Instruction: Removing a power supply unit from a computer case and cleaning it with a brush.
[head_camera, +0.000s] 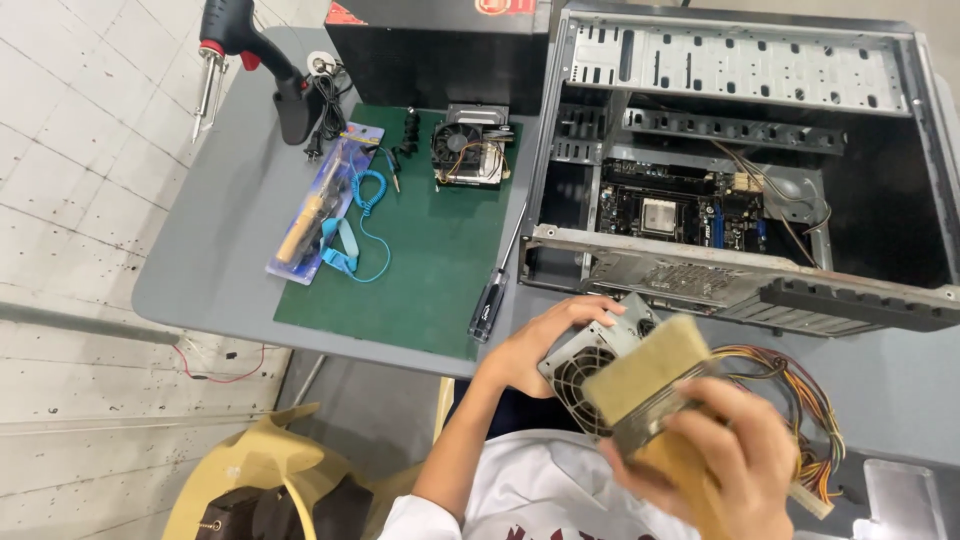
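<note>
Beside the green mat (430, 270) lies a grey table (215, 250) — on the mat, a light-blue coiled cord (368, 192). Right of it, a silver-grey power supply (585, 360) trails yellow, orange and red wires (790, 390) — brushed by tan bristles (645, 365).

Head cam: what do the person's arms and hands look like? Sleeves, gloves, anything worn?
Both hands are bare: no gloves, rings or watch visible on the left hand or the right hand. The left forearm is uncovered up to a short white sleeve near the bottom edge. The right wrist runs out of view, so nothing can be said of its sleeve. The white shirt carries dark red print.
</note>
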